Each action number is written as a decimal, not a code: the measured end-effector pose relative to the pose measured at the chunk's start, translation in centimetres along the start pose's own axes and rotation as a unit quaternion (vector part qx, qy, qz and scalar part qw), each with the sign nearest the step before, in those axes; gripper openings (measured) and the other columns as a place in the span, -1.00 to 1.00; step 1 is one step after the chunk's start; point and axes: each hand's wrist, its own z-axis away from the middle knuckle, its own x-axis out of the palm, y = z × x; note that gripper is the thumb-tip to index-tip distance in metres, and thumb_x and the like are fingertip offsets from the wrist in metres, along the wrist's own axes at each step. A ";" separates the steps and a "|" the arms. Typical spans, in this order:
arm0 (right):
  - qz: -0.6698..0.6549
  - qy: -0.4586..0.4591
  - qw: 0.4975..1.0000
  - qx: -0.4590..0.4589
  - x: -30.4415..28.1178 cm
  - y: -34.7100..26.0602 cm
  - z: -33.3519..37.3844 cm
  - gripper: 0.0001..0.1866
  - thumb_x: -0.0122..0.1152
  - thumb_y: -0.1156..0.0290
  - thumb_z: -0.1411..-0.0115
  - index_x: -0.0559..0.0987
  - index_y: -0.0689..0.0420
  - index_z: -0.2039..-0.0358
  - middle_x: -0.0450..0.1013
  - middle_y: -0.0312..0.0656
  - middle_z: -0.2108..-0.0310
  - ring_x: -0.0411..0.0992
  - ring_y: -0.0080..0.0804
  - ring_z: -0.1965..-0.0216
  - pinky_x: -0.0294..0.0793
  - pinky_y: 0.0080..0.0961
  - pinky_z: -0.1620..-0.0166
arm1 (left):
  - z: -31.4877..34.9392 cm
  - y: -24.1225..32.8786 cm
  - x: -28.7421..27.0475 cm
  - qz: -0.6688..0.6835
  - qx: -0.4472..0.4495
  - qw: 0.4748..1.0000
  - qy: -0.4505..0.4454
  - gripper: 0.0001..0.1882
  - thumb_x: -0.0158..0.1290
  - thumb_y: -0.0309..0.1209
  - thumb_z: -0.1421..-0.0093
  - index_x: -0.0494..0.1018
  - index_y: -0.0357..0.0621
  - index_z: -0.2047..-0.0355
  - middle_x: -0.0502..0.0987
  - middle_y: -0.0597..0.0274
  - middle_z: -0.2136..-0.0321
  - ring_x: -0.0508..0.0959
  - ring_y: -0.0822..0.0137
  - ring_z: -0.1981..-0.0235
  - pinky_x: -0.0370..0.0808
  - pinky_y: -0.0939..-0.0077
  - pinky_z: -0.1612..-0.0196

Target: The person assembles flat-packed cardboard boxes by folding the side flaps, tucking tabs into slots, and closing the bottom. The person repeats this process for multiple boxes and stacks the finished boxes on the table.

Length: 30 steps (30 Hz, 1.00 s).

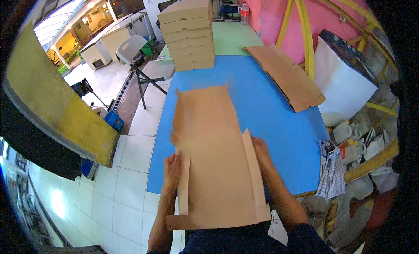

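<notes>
A brown cardboard box blank (214, 166), partly folded, lies lengthwise in front of me. Its far panel rests on the blue tabletop, while the near end reaches over the table's front edge toward my body. Both long side flaps stand raised. My left hand (173, 169) is closed on the left flap, thumb up along its edge. On the opposite side my right hand (262, 153) grips the right flap from outside; some of its fingertips are hidden behind the cardboard.
A stack of several folded boxes (187, 36) stands at the table's far left. More flat cardboard (286, 77) lies at the right edge, near a white appliance (340, 79). A checked cloth (330, 169) hangs at the front right corner. A folding chair (152, 68) stands left; a bottle (244, 14) stands far back.
</notes>
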 end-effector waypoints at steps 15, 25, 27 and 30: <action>-0.051 0.012 0.994 0.101 -2.7 6.0 4.9 -0.63 0.06 0.25 -0.37 0.61 0.30 0.42 0.49 -0.34 0.55 0.34 -0.59 0.55 0.36 -0.47 0.45 | 7.1 1.0 0.9 -0.108 -0.112 0.988 0.012 -0.59 -0.17 -0.22 -0.46 0.50 -0.36 0.28 0.48 0.41 0.43 0.37 0.56 0.40 0.38 0.56 0.36; 0.054 -0.019 0.994 0.094 -3.9 5.1 8.5 -0.63 0.13 0.25 -0.35 0.52 0.23 0.53 0.32 -0.46 0.61 0.17 -0.69 0.53 0.20 -0.54 0.52 | 12.0 0.5 0.2 -0.127 -0.122 0.984 0.017 -0.61 -0.14 -0.23 -0.45 0.53 -0.29 0.33 0.49 0.43 0.51 0.37 0.60 0.44 0.35 0.60 0.41; 0.073 -0.063 0.973 0.210 -4.8 4.3 9.7 -0.66 0.14 0.26 -0.34 0.55 0.23 0.51 0.33 -0.45 0.60 0.19 -0.70 0.52 0.21 -0.57 0.50 | 11.9 -0.1 -0.4 -0.092 -0.130 0.987 0.012 -0.60 -0.12 -0.22 -0.44 0.52 -0.31 0.33 0.50 0.41 0.50 0.37 0.60 0.46 0.36 0.60 0.42; 0.234 -0.061 0.967 0.081 -5.7 3.9 9.5 -0.72 0.16 0.28 -0.33 0.60 0.25 0.40 0.42 -0.42 0.52 0.27 -0.69 0.49 0.30 -0.58 0.46 | 12.9 -0.7 -1.3 -0.015 -0.204 0.977 -0.057 -0.61 -0.07 -0.23 -0.42 0.54 -0.36 0.31 0.55 0.36 0.47 0.44 0.57 0.45 0.43 0.60 0.38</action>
